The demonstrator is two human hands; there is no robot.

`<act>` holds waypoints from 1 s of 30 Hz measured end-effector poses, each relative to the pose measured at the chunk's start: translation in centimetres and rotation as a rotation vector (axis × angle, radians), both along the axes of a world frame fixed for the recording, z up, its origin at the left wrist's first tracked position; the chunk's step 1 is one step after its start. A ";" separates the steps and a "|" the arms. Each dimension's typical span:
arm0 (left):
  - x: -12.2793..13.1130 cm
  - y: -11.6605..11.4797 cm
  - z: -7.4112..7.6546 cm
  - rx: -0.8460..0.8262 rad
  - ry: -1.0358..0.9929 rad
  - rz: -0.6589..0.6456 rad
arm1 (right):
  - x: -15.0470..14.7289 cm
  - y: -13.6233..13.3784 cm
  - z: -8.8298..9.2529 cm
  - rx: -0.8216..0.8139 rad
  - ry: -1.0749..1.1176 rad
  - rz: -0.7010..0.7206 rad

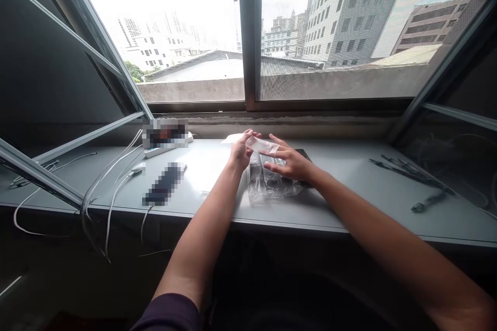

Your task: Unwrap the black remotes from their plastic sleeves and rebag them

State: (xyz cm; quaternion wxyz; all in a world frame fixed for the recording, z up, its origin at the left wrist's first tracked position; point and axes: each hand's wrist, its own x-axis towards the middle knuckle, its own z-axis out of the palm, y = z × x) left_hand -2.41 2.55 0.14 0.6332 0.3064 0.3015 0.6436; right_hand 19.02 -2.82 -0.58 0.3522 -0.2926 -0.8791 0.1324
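Observation:
A small clear plastic bag or film [262,146] is pinched in my left hand [241,151], whose fingers are closed on its left end. My right hand [292,161] is at the film's other end, fingers spread apart; they seem to touch the film without closing on it. Beneath both hands a crinkled transparent plastic bag [267,189] lies on the desk, and its contents are hard to make out. A white piece [232,138], perhaps paper, shows behind my left hand. Partly hidden behind my right hand is a dark flat item [304,154].
The grey desk [337,201] runs below a window. On the left are a blurred phone [165,184], a white power strip [169,149], a white plug [137,168] and loose white cables [112,194]. Dark cables [411,173] lie at right. Metal frames [89,51] slant at both sides.

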 end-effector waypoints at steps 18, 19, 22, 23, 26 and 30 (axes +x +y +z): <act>-1.2 0.4 0.2 -0.070 -0.086 -0.028 | -0.3 -0.3 0.3 0.033 0.022 0.028; -1.0 0.5 0.1 -0.075 -0.052 -0.067 | -0.3 -0.3 0.3 0.037 0.022 0.021; -0.7 0.4 0.0 -0.099 0.008 -0.117 | -0.2 -0.3 0.4 0.036 0.017 0.009; -0.7 0.3 0.0 -0.108 0.014 -0.133 | -0.2 -0.3 0.4 0.033 0.015 0.010; -0.6 0.0 0.2 -0.119 0.032 -0.195 | -0.2 -0.2 0.3 0.023 0.011 0.010; -0.2 -0.1 0.2 -0.111 0.034 -0.151 | -0.3 -0.1 0.1 0.013 0.006 0.014</act>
